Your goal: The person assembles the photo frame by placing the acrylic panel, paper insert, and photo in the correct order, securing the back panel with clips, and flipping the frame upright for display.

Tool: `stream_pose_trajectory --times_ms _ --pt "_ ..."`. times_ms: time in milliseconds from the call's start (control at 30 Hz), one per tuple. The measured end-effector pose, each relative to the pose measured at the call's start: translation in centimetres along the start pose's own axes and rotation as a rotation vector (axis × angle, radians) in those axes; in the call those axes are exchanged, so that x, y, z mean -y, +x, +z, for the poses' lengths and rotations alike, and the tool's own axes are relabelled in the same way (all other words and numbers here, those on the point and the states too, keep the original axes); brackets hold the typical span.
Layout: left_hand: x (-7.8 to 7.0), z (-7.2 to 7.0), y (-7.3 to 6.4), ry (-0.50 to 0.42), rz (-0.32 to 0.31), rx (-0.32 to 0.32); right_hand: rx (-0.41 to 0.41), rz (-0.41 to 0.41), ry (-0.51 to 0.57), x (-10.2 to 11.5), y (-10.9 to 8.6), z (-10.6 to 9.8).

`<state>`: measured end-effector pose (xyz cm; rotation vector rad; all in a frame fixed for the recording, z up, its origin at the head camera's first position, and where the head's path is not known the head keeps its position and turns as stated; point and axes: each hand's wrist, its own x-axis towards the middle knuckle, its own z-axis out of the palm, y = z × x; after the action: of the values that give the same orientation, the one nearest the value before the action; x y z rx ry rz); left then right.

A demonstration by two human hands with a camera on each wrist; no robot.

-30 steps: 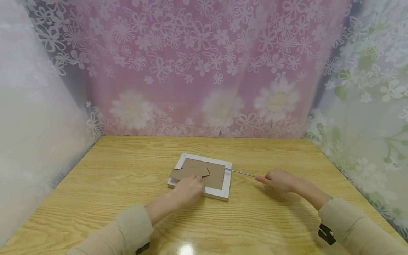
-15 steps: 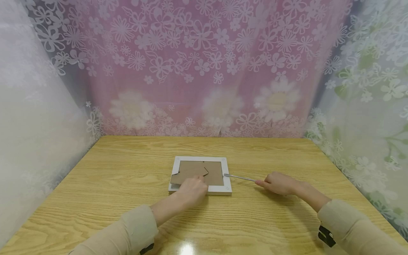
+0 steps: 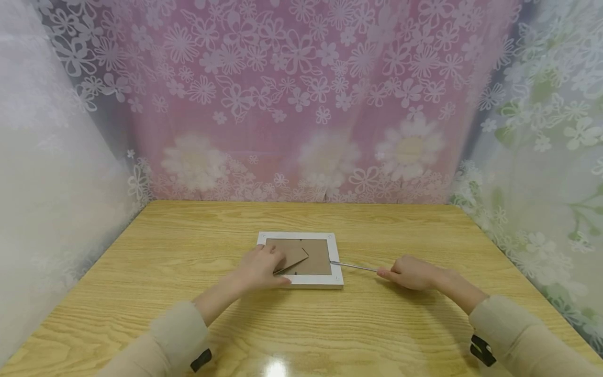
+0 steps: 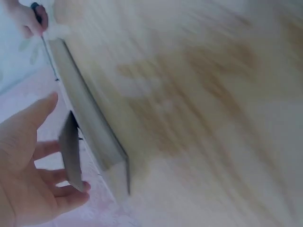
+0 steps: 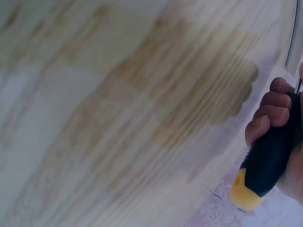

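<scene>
A white picture frame [image 3: 313, 280] lies face down on the table, its brown backing board [image 3: 317, 256] showing. The stand flap [image 4: 71, 153] on the back is raised at its outer end. My left hand [image 3: 259, 267] is over the frame's left part, thumb by the front edge. In the left wrist view its fingers lie loosely behind the flap, touching it, the thumb apart. My right hand [image 3: 414, 272] grips a screwdriver [image 3: 355, 266] by its black and yellow handle [image 5: 267, 151]. The shaft's tip rests at the frame's right inner edge, near the backing.
Small dark tabs [image 3: 296, 273] sit along the backing's edge. The wooden table [image 3: 386, 324] stretches around the frame on every side. Behind it hangs a pink flowered curtain [image 3: 282, 131], with pale sheets at left and right.
The frame has turned to lie nearly square to the table. My left hand has moved from the flap's middle leftward to its outer end. The screwdriver tip has shifted slightly nearer me.
</scene>
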<state>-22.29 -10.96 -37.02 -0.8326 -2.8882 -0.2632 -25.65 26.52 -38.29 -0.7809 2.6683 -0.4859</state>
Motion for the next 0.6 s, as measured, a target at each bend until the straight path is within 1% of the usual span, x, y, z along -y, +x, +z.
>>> stream_pose_trajectory --times_ms 67,133,200,400,600 --pt "0.53 0.06 -0.20 -0.035 -0.006 0.058 0.005 0.005 0.008 0.01 -0.05 0.04" --pt "0.83 0.21 -0.36 -0.049 0.003 0.081 0.007 0.013 0.009 0.02 -0.08 0.10" --pt "1.00 0.40 -0.44 -0.069 0.016 0.088 0.008 0.017 0.005 0.00 -0.10 0.14" --pt "1.07 0.44 -0.45 -0.083 0.046 0.077 0.007 0.004 0.002 0.03 -0.05 0.21" --pt "1.08 0.43 -0.36 -0.073 0.047 0.079 -0.007 0.005 -0.028 -0.07 0.05 0.36"
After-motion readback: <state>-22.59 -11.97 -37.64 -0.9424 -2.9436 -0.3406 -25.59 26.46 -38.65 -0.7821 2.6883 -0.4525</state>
